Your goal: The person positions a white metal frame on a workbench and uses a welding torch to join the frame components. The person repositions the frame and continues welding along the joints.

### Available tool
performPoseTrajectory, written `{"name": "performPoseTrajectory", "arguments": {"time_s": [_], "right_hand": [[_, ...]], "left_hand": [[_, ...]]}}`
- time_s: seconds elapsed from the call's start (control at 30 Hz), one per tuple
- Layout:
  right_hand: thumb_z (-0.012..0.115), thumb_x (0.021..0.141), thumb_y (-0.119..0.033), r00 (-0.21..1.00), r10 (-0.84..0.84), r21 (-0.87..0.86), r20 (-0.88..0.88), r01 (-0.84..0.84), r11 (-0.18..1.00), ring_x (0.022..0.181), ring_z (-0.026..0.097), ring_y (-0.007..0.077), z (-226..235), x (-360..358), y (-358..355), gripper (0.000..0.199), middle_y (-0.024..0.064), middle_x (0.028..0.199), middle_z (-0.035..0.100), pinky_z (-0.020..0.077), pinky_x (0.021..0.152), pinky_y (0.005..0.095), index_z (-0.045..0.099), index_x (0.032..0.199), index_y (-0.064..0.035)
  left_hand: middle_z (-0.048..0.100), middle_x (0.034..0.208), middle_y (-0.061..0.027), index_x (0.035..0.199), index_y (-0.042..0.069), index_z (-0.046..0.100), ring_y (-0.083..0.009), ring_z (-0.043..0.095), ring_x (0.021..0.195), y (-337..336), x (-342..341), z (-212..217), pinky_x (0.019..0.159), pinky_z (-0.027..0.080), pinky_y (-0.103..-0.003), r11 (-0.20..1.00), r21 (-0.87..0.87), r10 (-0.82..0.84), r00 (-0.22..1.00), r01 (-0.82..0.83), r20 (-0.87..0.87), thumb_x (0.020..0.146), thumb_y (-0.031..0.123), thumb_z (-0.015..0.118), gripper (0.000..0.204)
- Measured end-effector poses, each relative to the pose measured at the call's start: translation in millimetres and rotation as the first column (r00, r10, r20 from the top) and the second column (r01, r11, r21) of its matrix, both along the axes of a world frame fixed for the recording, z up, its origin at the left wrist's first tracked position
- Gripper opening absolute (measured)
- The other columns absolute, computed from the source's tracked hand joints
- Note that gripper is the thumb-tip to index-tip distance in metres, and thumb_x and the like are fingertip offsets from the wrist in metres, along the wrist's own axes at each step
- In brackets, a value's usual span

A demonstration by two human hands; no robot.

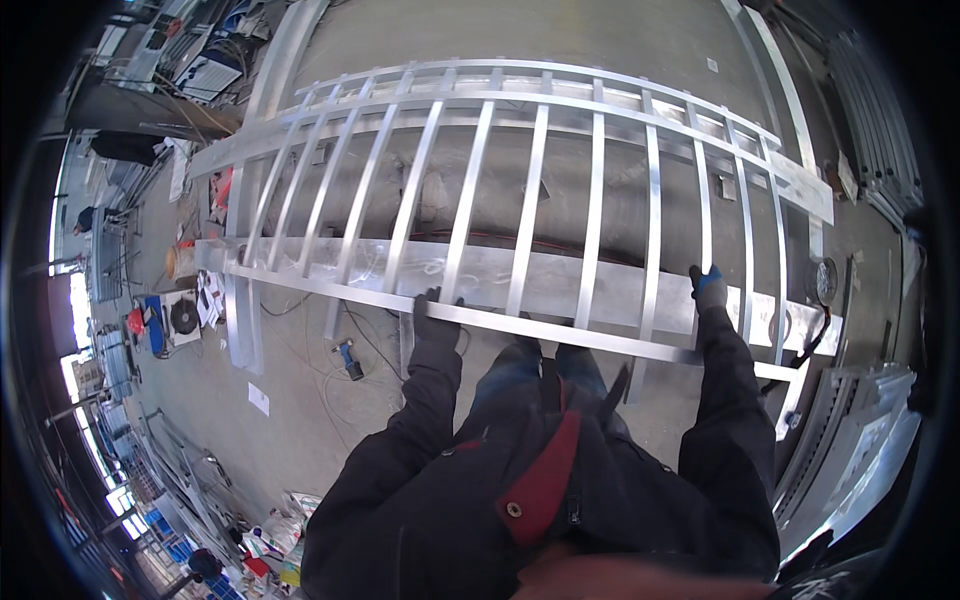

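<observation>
In front of me a silvery metal railing panel lies across long, flat support beams, its many bars running away from me. At the near rail, left of my body, the dark-gloved fingers of my left hand are closed over the metal beside a bar. Farther right, my right hand, in a dark glove with a blue patch, reaches past the near rail and closes around the end of one bar. The undersides of both grips are hidden.
A blue-and-black power tool lies on the floor at left among thin cables. An angle grinder-like tool with a round disc sits by the right end of the beams. Stacked metal profiles line the right side. Clutter lies lower left.
</observation>
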State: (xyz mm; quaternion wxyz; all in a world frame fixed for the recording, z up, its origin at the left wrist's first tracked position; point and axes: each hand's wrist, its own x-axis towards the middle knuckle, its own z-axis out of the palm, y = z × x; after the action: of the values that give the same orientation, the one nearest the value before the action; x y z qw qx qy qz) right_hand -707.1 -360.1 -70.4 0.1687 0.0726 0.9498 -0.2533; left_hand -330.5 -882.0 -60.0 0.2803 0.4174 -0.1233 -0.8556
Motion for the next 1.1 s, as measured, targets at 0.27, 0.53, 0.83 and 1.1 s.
{"name": "performPoseTrajectory", "arguments": {"time_s": [0.27, 0.53, 0.83, 1.1], "right_hand": [[0.07, 0.09, -0.053, 0.999, 0.033, 0.281, -0.039, -0.021, 0.959, 0.115, 0.067, 0.0435, -55, -10, -7, 0.067, 0.0268, 0.122, 0.07, 0.0523, 0.096, 0.0506, 0.061, 0.134, -0.0021], [0.067, 0.09, -0.053, 0.986, -0.148, 0.18, -0.071, 0.159, 0.971, 0.122, 0.062, 0.0449, -11, 25, -39, 0.073, 0.027, 0.132, 0.066, 0.0497, 0.103, 0.051, 0.054, 0.146, -0.0066], [0.063, 0.093, -0.053, 0.87, -0.436, -0.073, 0.23, 0.462, 0.884, 0.114, 0.069, 0.0329, -18, 306, 44, 0.06, 0.0162, 0.12, 0.073, 0.0535, 0.097, 0.0453, 0.064, 0.135, -0.01], [0.057, 0.093, -0.072, 0.444, -0.543, -0.251, 0.713, 0.884, 0.394, 0.113, 0.064, 0.0303, -85, 242, 82, 0.077, 0.011, 0.132, 0.062, 0.054, 0.092, 0.0547, 0.053, 0.144, -0.0142]], "left_hand": [[0.068, 0.107, -0.0065, 0.114, 0.017, 0.064, -0.031, 0.062, 0.105, -3, 28, -93, 0.093, 0.051, -0.055, 0.932, 0.263, -0.302, 0.936, 0.249, 0.183, 0.083, 0.047, 0.085, 0.048], [0.072, 0.106, -0.0068, 0.11, 0.018, 0.071, -0.0321, 0.067, 0.103, -14, 25, -84, 0.085, 0.052, -0.048, 0.433, 0.376, -0.893, 0.333, 0.819, 0.303, 0.083, 0.056, 0.076, 0.047], [0.056, 0.142, -0.028, 0.146, 0.001, 0.049, -0.043, 0.054, 0.131, 12, 1, -2, 0.113, 0.043, -0.048, -0.575, -0.07, 0.153, 0.191, 0.815, 0.97, 0.082, 0.041, 0.075, 0.079], [0.059, 0.141, -0.0165, 0.145, 0.014, 0.053, -0.0345, 0.055, 0.133, -12, -12, -8, 0.111, 0.043, -0.046, -0.718, 0.459, 0.498, -0.075, 0.523, 0.864, 0.085, 0.049, 0.073, 0.072]]}}
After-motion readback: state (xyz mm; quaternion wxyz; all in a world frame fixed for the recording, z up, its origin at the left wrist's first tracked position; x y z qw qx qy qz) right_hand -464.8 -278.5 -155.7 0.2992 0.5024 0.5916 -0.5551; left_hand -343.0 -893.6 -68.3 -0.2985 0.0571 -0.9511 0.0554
